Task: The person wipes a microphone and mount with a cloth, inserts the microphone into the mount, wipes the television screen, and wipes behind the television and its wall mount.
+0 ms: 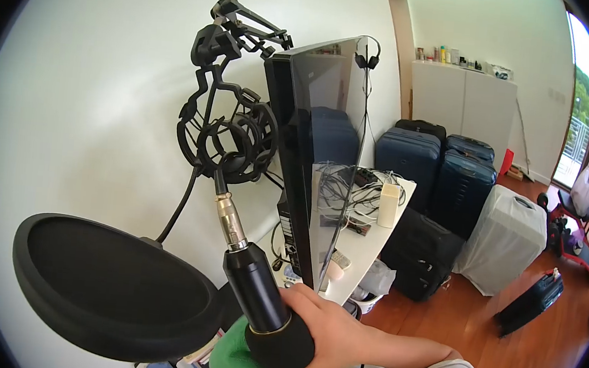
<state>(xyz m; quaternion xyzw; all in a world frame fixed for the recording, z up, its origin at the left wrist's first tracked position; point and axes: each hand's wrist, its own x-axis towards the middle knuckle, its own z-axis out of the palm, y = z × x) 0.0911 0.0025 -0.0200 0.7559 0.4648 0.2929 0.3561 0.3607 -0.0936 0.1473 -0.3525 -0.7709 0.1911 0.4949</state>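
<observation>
My right hand [320, 333] is closed around the foam-covered end of a black microphone [254, 285]. A silver cable connector [229, 220] is plugged into the microphone's other end, pointing up toward a black shock mount [229, 133] with nothing seated in its ring. A green cloth [234, 357] lies beneath the foam end, touching it. My left hand does not show; the cloth and the frame's lower edge hide that area. To the left is a round black pop filter [114, 287], close to the microphone.
A boom arm [245, 25] holds the shock mount beside a monitor [297, 149]. Behind it, a white desk [366, 250] carries tangled cables [357, 193] and a remote [340, 259]. Several suitcases [409, 155] stand on the wooden floor [459, 345]. Headphones [366, 60] hang by the monitor's edge.
</observation>
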